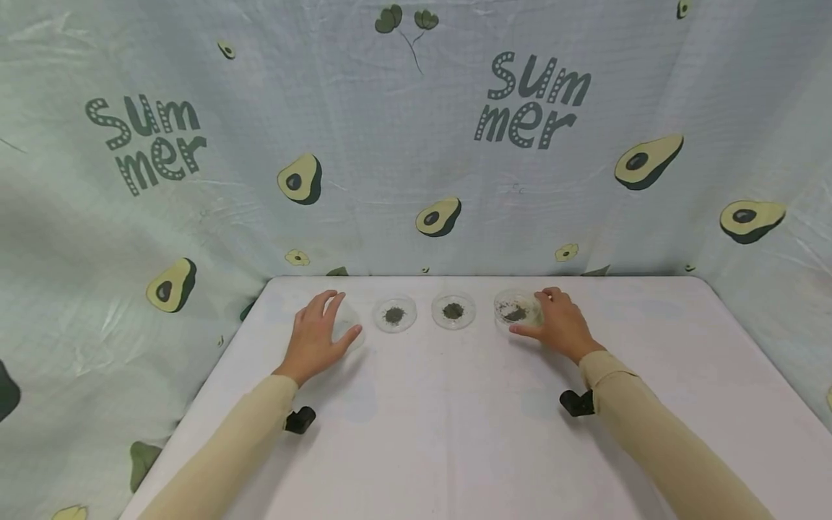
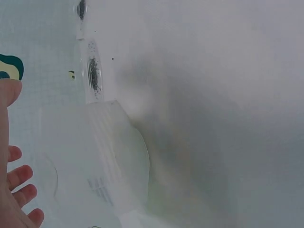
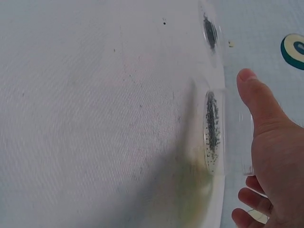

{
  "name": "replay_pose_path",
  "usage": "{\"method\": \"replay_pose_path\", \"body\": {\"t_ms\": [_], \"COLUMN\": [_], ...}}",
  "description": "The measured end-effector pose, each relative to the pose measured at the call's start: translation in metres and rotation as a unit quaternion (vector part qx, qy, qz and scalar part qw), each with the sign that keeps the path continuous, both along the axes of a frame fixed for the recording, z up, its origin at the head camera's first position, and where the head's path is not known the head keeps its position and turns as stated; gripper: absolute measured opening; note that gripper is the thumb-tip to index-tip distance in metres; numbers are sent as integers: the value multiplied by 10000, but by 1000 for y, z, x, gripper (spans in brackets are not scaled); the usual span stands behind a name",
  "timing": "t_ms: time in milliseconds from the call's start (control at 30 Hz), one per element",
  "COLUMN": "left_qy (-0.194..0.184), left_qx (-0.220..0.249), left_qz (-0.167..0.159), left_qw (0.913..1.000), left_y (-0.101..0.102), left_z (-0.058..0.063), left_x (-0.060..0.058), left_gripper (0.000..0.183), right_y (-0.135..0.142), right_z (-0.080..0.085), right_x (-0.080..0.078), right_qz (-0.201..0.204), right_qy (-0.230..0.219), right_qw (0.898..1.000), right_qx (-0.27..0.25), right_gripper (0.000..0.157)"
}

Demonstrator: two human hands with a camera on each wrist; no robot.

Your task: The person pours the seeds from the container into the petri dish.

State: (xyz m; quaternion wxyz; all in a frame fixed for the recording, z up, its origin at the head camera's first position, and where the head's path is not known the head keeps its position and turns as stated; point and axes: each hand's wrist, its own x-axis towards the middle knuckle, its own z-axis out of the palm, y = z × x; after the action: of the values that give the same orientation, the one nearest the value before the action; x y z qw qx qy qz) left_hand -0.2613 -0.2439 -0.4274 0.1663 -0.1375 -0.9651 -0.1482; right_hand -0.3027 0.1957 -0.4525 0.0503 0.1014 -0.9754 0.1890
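A clear, ridged plastic container [image 2: 118,156] with faint print on its side stands at the left end of the row. Above and beside it, my left hand [image 1: 318,336] has its thumb and fingers spread, apart from the container in the left wrist view. My right hand [image 1: 562,325] curls its thumb and fingers round the rim of a clear, tall-walled dish [image 1: 513,309] at the right end. Dark granules [image 3: 212,128] lie scattered in the bottom of this dish. Its far side is partly hidden by the fingers.
Two shallow clear dishes stand between the hands: the left dish [image 1: 394,328] and the middle dish [image 1: 453,296], each with a small dark heap. All stand near the back edge of the white table [image 1: 448,433]. A printed curtain [image 1: 364,144] hangs behind.
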Motion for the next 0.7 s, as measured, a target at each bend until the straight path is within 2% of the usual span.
{"method": "replay_pose_path", "body": {"t_ms": [333, 700], "left_qy": [-54, -49], "left_qx": [-152, -279], "left_qz": [-214, -464], "left_qw": [9996, 9985], "left_y": [19, 36], "left_z": [2, 2], "left_x": [-7, -10], "left_gripper": [68, 66], "right_y": [-2, -4], "right_z": [-4, -9], "right_x": [-5, -14], "right_qz": [-90, -132], "right_qy": [15, -80], "right_qw": [9999, 9998], "right_qx": [86, 80], "right_gripper": [91, 94]}}
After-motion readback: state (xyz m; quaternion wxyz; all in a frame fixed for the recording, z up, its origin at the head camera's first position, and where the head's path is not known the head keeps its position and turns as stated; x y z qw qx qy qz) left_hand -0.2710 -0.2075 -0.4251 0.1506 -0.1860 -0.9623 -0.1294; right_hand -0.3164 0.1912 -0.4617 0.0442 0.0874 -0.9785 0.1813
